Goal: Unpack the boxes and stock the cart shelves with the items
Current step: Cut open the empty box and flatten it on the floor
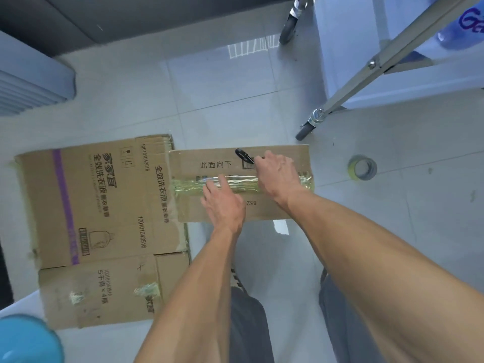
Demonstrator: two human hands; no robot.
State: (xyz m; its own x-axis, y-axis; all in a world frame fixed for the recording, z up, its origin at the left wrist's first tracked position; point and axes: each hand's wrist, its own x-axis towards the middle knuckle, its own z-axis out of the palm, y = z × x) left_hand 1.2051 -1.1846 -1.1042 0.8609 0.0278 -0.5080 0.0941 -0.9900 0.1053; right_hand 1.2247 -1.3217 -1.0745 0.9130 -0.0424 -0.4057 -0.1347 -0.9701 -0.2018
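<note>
The sealed cardboard box (275,163) sits on the tiled floor (235,100), a yellowish tape seam (235,183) running along its top. The left hand (222,203) rests flat on that tape, fingers straight. The right hand (277,171) grips a black-handled tool (243,155) over the box. Flattened cartons (91,205) lie just beside, a tape roll (362,167) nearby, the cart (366,69) beyond.

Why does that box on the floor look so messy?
The sealed box has wrinkled, yellowed tape bunched along its seam. The bigger box beside it has torn tape scraps at its edges. A tape roll lies loose on the floor. Nothing has spilled.
</note>
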